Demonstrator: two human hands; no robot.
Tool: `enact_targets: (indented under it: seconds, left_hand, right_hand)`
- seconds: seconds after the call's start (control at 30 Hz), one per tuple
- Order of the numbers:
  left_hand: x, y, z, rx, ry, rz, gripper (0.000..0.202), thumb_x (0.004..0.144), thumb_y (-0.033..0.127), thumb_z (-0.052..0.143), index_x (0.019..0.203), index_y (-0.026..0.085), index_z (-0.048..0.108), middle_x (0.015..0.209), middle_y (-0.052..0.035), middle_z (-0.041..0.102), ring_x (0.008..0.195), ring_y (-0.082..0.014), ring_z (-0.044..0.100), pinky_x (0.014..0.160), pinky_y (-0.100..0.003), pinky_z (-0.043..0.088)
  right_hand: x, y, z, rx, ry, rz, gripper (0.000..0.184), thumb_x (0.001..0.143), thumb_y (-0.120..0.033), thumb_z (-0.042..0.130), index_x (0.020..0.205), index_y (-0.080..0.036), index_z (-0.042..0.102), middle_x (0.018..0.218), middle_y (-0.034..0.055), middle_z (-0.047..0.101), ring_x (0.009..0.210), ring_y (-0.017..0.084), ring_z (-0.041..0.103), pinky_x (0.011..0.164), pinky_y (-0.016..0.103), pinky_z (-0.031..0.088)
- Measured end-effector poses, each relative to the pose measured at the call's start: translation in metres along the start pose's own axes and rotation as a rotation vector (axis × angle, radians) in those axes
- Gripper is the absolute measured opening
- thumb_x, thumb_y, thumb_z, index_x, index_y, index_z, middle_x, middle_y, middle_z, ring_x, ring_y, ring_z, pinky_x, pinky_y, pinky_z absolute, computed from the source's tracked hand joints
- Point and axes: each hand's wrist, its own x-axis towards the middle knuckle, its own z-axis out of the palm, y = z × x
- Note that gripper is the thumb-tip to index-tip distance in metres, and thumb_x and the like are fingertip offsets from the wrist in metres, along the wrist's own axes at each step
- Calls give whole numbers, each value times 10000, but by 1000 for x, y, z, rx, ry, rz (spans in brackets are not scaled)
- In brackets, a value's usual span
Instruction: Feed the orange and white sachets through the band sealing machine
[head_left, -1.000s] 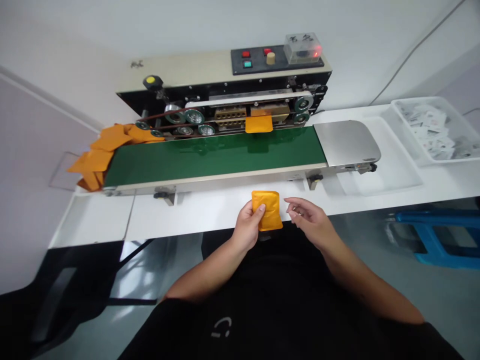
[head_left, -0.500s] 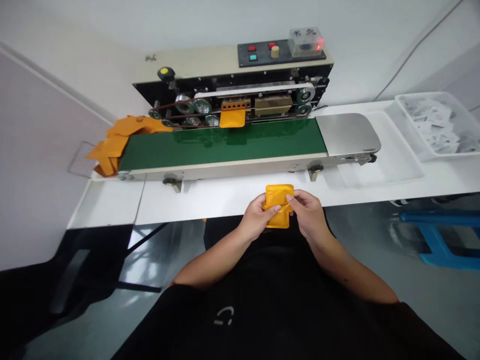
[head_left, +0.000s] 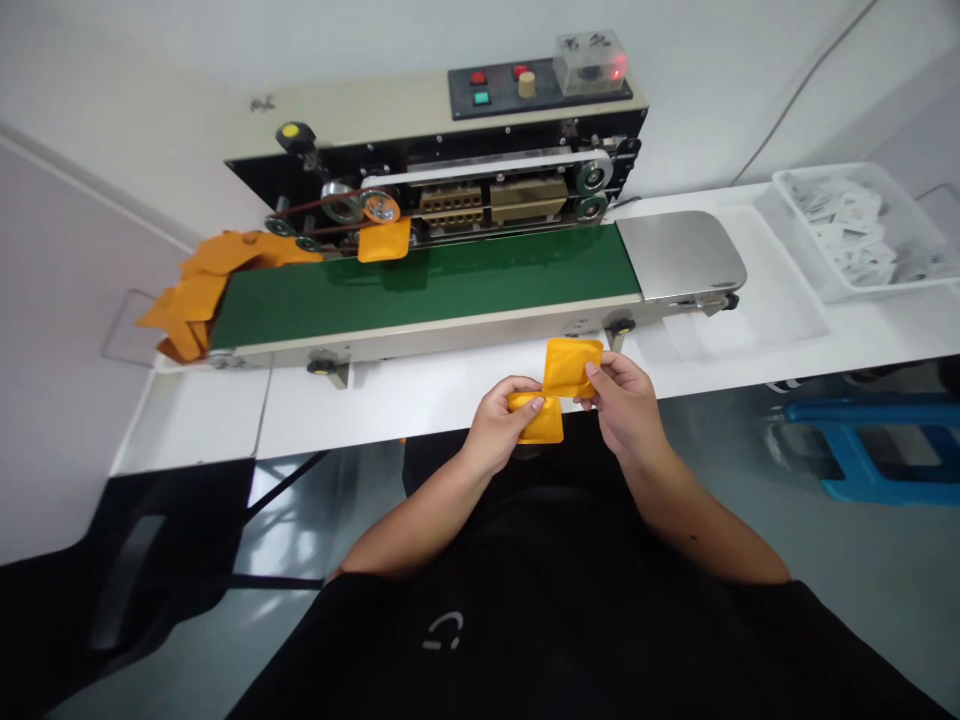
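In front of the table's near edge, my left hand (head_left: 504, 425) pinches a small yellow-orange pouch (head_left: 546, 422) between thumb and fingers. My right hand (head_left: 621, 398) grips another such pouch (head_left: 571, 367), held higher and a little to the right, its lower edge close to the first one. Whether either holds more than one pouch I cannot tell. Beyond my hands stands a band sealing machine (head_left: 442, 160) with a green conveyor belt (head_left: 480, 285). One more pouch (head_left: 384, 241) hangs from the machine's rollers over the belt's left half.
Several orange pouches (head_left: 199, 290) are heaped at the belt's left end. On the white table (head_left: 420, 400), at right, a clear plastic bin (head_left: 840, 290) holds white packets. A blue stool (head_left: 847, 440) stands on the floor at right, a black chair (head_left: 150, 560) at left.
The two pouches, overlapping before, have come apart: my right hand's moved up and right, my left hand's to the left. The pouch in the machine has travelled left along the belt.
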Motion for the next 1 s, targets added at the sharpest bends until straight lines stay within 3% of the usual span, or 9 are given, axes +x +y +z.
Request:
enact_targets:
  seconds: [0.1,0.23,0.33,0.47,0.6,0.73,0.8,0.9,1.0]
  left_hand:
    - [4,0,-2,11,-4,-6,410,770,443,974,1041,206,778,1026,-43,755,854,-175,702,775,-276,569]
    - [6,-1,0,47,-39,-49,468,739,456,995,1053,197,765,1007,-30,750,843,-167,702,771,-266,561]
    - [6,0,4,35,-101,-78,512,720,455,1008,1079,188,760,1010,-42,769,878,-190,726,817,-290,572]
    - [12,2,3,25,-68,-62,466,768,520,963,997,178,744,947,-43,770,825,-182,711,772,-286,556]
    - [20,9,-7,133,-25,-32,451,797,555,924,823,180,675,785,2,694,684,-136,620,648,-244,481]
    - [27,21,-12,318,-118,-50,411,818,533,897,790,180,688,714,19,638,633,-123,563,588,-230,415]
    - [30,25,-11,347,-127,-39,359,829,503,885,837,181,725,793,-5,693,692,-140,608,629,-239,451]
    - [33,26,-11,305,-93,-40,322,833,473,875,940,191,762,944,-43,757,790,-170,669,699,-260,506]
    - [35,22,-15,281,-59,-60,326,826,466,877,966,195,763,961,-49,759,800,-175,677,707,-266,515]
  right_hand:
    - [4,-1,-4,30,12,14,408,804,-375,885,1135,-264,674,816,-43,666,630,104,608,532,207,485]
    - [5,2,-2,22,17,-12,666,786,-326,891,1398,-360,631,994,-25,659,764,132,643,668,263,594]
    - [2,6,3,-2,-10,-24,706,815,-323,874,1468,-385,612,1110,3,671,843,159,671,752,315,634]
    - [0,8,5,-88,-88,-56,507,831,-341,868,1312,-294,714,1223,52,727,987,210,711,849,361,641]
    - [3,3,-3,-221,-166,-85,241,883,-365,834,1074,-238,762,999,33,750,892,200,710,837,356,613]
    - [10,-9,-11,-425,-237,-133,193,932,-398,818,1023,-230,784,958,30,748,854,192,690,786,336,582]
    - [17,-16,-13,-437,-203,-121,202,914,-413,840,963,-227,778,898,24,734,802,189,677,746,333,577]
    - [32,-31,-15,-246,-50,-135,227,852,-393,892,961,-254,750,898,15,729,797,185,680,721,320,587]
    - [43,-47,-18,-108,41,-162,280,791,-354,934,958,-279,722,888,2,710,757,159,648,636,271,551]
